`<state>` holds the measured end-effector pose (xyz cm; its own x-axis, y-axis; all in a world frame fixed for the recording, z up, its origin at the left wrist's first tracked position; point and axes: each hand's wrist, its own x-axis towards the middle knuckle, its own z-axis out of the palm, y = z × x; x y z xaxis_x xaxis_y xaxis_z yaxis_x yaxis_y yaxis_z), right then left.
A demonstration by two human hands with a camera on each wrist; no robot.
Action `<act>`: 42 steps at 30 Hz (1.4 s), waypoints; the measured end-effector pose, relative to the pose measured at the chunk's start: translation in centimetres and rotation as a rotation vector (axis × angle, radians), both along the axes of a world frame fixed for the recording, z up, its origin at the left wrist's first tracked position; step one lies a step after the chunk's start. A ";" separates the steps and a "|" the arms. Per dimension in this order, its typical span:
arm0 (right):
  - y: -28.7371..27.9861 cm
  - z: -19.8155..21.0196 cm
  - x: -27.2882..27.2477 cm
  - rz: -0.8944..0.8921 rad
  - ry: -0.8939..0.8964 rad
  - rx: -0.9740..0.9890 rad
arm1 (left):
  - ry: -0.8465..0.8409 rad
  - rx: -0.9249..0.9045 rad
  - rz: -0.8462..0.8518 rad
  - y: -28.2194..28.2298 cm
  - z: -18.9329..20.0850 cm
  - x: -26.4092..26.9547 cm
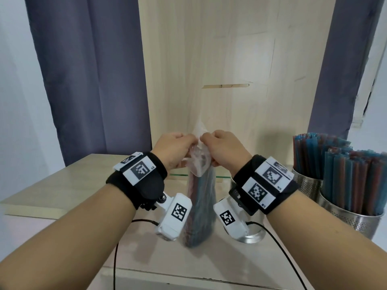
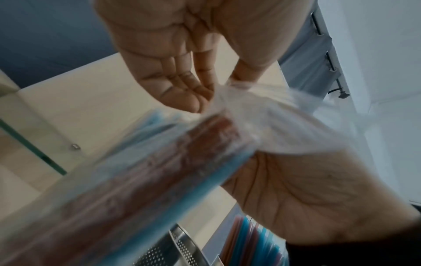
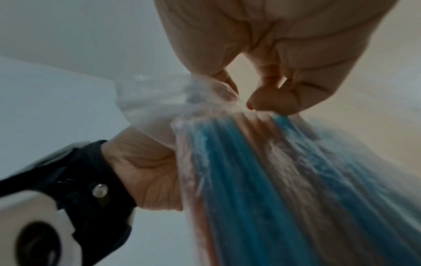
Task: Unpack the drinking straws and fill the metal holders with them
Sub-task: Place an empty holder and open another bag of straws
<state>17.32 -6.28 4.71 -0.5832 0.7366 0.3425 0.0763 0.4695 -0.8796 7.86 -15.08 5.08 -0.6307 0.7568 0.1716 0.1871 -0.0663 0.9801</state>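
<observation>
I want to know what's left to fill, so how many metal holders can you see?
3. Two perforated holders, already full of straws, stand at far right. A third holder is mostly hidden behind the right hand and its wrist camera; more may be hidden.

Between your fingertips: clear plastic bag (image 1: 200, 164), blue and red-brown straws (image 1: 201, 214) inside. Your wrist bands (image 1: 146, 181): black, with black-and-white square-patterned tags.

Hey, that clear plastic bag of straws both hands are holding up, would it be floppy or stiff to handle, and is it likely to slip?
The plastic bag probably stays fairly stiff lengthwise, since packed straws fill it and it hangs straight. Its empty top looks thin and crumpled where the left hand and right hand pinch it, so likely floppy and somewhat slippery there. It seems light, held by fingertips only.
</observation>
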 end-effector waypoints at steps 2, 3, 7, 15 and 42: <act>0.3 -0.1 -0.4 -0.039 0.027 0.022 | 0.000 -0.056 -0.022 0.0 0.2 0.0; 0.6 -0.1 -0.5 -0.036 0.028 0.031 | 0.001 -0.075 -0.017 0.1 0.2 0.0; 0.9 0.0 -1.2 0.070 0.017 -0.076 | -0.004 0.014 0.084 0.9 0.2 -0.6; 0.9 -1.1 -1.8 0.138 0.191 -0.260 | 0.095 0.013 0.153 1.0 0.2 -0.8; 3.2 -0.8 -0.8 0.031 -0.150 0.112 | 0.635 -0.372 0.130 0.2 0.9 -3.4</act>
<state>16.54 -3.12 3.92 -0.6560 0.6794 0.3287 0.1866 0.5680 -0.8016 4.48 -14.84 5.99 -0.5841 0.7620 0.2798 0.7083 0.3102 0.6341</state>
